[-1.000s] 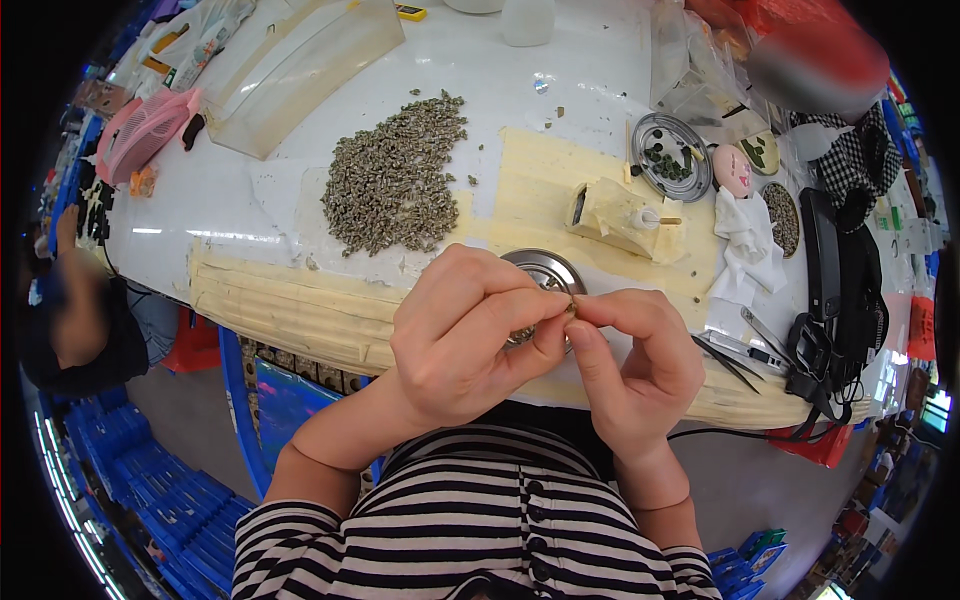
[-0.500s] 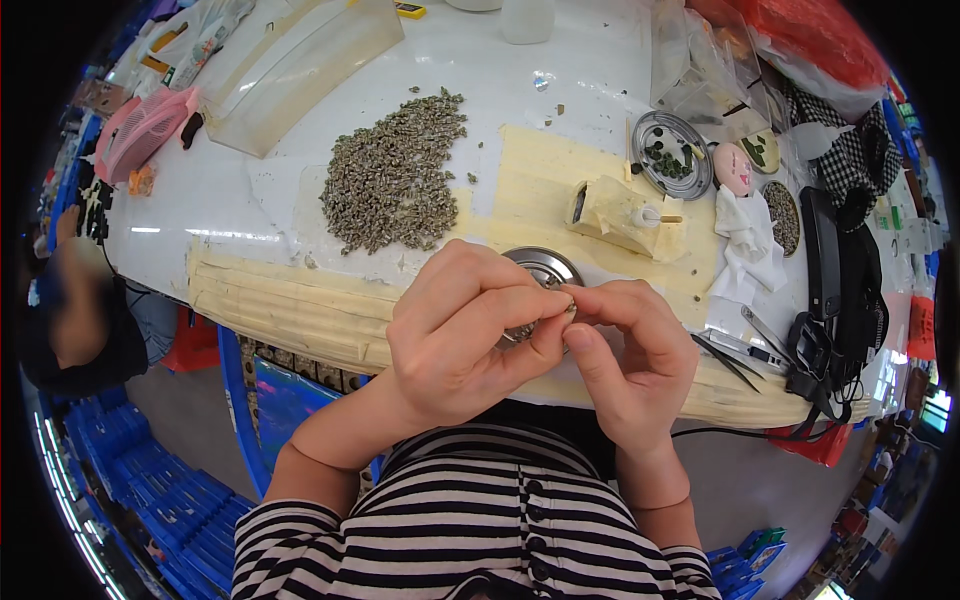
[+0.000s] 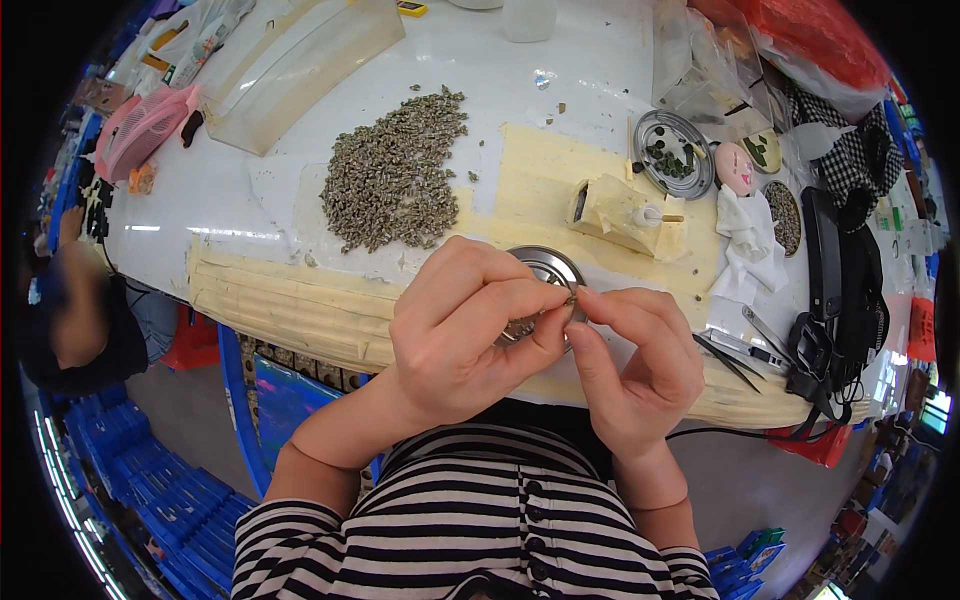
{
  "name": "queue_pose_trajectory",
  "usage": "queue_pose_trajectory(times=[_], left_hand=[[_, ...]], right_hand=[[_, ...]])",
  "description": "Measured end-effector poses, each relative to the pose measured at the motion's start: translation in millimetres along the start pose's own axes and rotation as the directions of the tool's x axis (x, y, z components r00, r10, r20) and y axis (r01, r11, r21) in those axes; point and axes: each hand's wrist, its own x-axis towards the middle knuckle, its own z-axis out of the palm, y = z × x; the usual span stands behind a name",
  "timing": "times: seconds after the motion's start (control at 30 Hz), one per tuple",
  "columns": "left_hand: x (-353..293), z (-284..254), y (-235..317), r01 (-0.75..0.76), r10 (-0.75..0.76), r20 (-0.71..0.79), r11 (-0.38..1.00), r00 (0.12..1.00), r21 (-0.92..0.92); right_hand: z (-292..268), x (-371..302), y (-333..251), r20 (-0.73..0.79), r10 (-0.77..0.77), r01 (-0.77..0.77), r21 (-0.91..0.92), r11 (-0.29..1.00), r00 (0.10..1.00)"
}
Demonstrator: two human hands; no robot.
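Left hand [image 3: 470, 330]: thumb and forefinger pinching a tiny metal piece [image 3: 571, 300].
Right hand [image 3: 645, 365]: thumb and forefinger narrowly parted beside it; contact unclear.
Piece: above the round dish [image 3: 566, 264], near the front edge of the bench [image 3: 240, 200]; likely light, stiff, slippery, best gripped by its sides.
Room: bench surface left of the metal pile [image 3: 390, 175]; front edge close by both hands.

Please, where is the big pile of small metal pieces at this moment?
In the head view, the pile of small metal pieces lies left of centre on the white tabletop, beyond the left hand.
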Motion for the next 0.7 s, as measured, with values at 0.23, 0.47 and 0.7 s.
queue_pose_trajectory(times=[0.23, 0.47, 0.7], left_hand=[[1.6, 0.4, 1.6, 0.011, -0.011, -0.022, 1.0, 1.0, -0.013], [2.8, -0.8, 2.1, 0.004, -0.005, -0.029, 0.999, 1.0, -0.032], [3.0, -3.1, 2.5, -0.01, 0.011, 0.006, 0.999, 1.0, -0.046]], right_hand=[[0.5, 1.8, 1.9, 0.009, -0.016, 0.016, -0.002, 1.0, 1.0], [-0.1, 2.7, 1.7, 0.037, 0.03, -0.032, 0.048, 0.998, 0.999], [-1.1, 1.9, 2.3, 0.116, 0.259, -0.283, 0.342, 0.896, 0.959]])
